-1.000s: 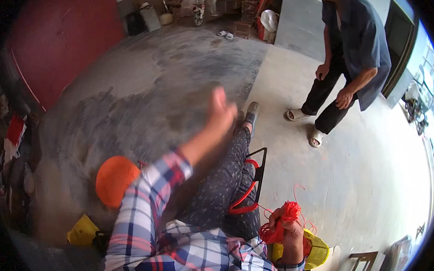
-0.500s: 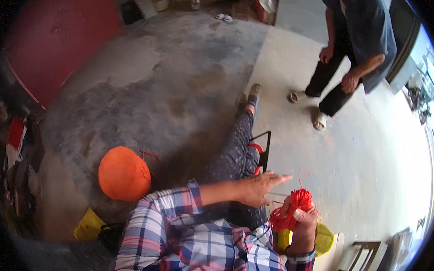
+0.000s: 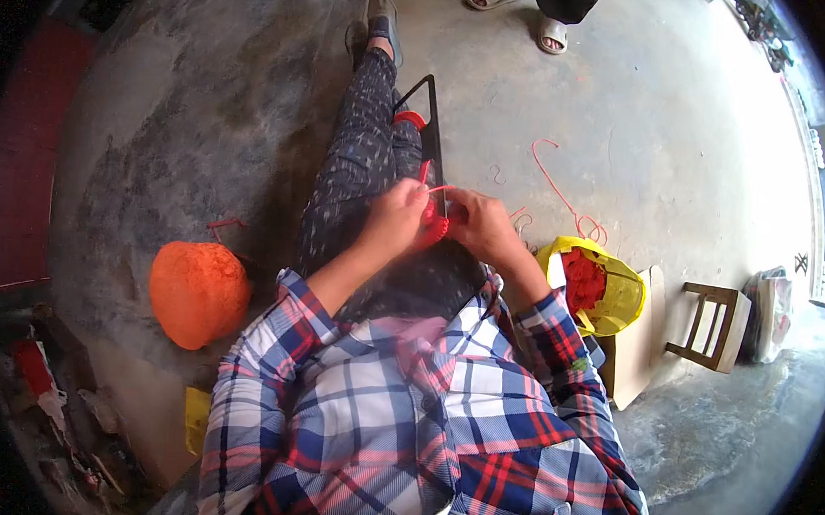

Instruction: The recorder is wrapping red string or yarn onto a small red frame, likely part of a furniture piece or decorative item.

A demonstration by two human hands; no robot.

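Note:
Over my lap, my left hand point(image 3: 396, 221) is closed with its thumb and fingers pinching a red cord point(image 3: 442, 189). My right hand point(image 3: 485, 228) is closed close beside it on the same cord, which spans the short gap between them. A knotted red section point(image 3: 442, 229) hangs below and between my fingers; part of it is hidden and blurred. A black metal frame point(image 3: 431, 119) with a red wrapped band point(image 3: 409, 118) rises just beyond my hands, against my leg.
At right, a yellow container point(image 3: 623, 301) holds red cord point(image 3: 583, 280); a loose strand point(image 3: 556, 183) lies on the floor. A wooden stool point(image 3: 728, 330) stands farther right. An orange round object point(image 3: 198, 293) is at left. Another person's sandalled feet point(image 3: 553, 35) are ahead.
My view has tilted down. My left hand, spread before, now pinches red cord beside the right. The red cord bundle is no longer raised in my right hand.

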